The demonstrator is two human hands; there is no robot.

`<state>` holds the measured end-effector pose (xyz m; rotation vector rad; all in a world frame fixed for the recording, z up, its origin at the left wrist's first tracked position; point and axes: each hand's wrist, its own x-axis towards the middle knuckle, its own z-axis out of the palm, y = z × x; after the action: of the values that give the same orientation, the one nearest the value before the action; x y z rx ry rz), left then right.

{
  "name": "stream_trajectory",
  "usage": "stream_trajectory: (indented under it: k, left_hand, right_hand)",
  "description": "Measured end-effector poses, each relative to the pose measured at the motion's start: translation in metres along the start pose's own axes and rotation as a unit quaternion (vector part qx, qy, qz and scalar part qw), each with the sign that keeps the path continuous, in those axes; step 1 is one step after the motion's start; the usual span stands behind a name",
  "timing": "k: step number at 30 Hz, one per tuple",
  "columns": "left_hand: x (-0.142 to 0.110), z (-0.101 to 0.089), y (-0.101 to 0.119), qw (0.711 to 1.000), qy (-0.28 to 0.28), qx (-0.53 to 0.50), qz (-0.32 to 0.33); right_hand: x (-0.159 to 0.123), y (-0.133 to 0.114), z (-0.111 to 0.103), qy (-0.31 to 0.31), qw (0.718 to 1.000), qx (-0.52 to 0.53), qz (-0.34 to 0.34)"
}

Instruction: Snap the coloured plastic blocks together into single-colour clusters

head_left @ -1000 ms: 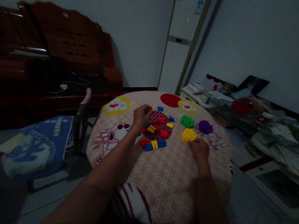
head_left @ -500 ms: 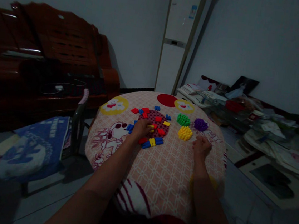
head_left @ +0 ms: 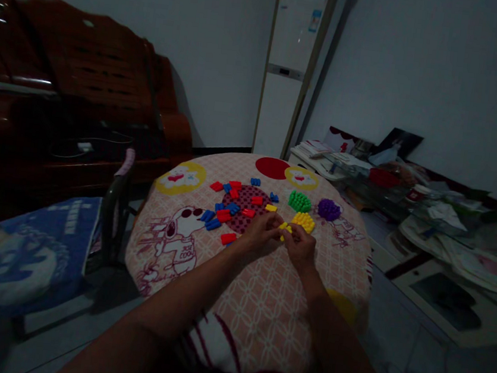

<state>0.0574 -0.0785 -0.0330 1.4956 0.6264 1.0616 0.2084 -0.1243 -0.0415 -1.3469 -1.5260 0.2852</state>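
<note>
My left hand [head_left: 265,230] and my right hand [head_left: 302,245] meet over the round table, fingers closed on small yellow toy blocks [head_left: 285,229] between them. The fingers partly hide these blocks, so I cannot tell whether they are joined. Just behind my right hand lies a yellow block cluster [head_left: 304,221]. A green block cluster [head_left: 299,201] and a purple block cluster [head_left: 329,209] sit farther back. Left of my hands are loose red blocks [head_left: 228,239] and blue blocks [head_left: 213,224], with a single yellow block [head_left: 271,208] near my left fingertips.
A patterned cloth [head_left: 258,295] covers the round table. At left stands a chair [head_left: 115,213] with a blue cloth [head_left: 50,248], before a wooden sofa [head_left: 86,72]. A cluttered low cabinet [head_left: 438,292] is at right, and a tall white air conditioner [head_left: 280,106] stands behind.
My left hand has moved right from among the loose blocks, and my right hand has moved left to meet it at the yellow blocks. The camera view has shifted slightly.
</note>
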Motion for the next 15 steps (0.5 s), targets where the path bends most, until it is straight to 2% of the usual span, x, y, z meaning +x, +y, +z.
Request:
stream_trajectory:
  k: [2, 4, 6, 8, 10, 12, 15]
  left_hand:
    - [0.001, -0.002, -0.001, 1.000, 0.004, -0.006, 0.001]
    - [0.003, -0.005, -0.004, 1.000, 0.013, 0.002, 0.003]
    - [0.005, -0.008, -0.008, 1.000, 0.028, 0.014, 0.002]
    - [0.006, -0.011, -0.012, 0.999, 0.041, 0.024, -0.007]
    - [0.006, -0.013, -0.016, 0.998, 0.048, 0.035, -0.016]
    - [0.005, -0.014, -0.017, 0.997, 0.052, 0.051, -0.021]
    - [0.004, -0.014, -0.015, 0.996, 0.057, 0.066, -0.021]
  right_hand:
    - [0.002, 0.006, -0.003, 0.028, 0.999, 0.005, 0.026]
    - [0.006, 0.016, -0.012, 0.095, 0.993, -0.017, 0.069]
    - [0.011, 0.028, -0.025, 0.174, 0.976, -0.063, 0.120]
    - [0.017, 0.042, -0.038, 0.222, 0.952, -0.131, 0.166]
    - [0.022, 0.054, -0.047, 0.222, 0.933, -0.201, 0.198]
    - [0.026, 0.064, -0.050, 0.197, 0.925, -0.246, 0.211]
    - [0.029, 0.070, -0.048, 0.147, 0.940, -0.237, 0.195]
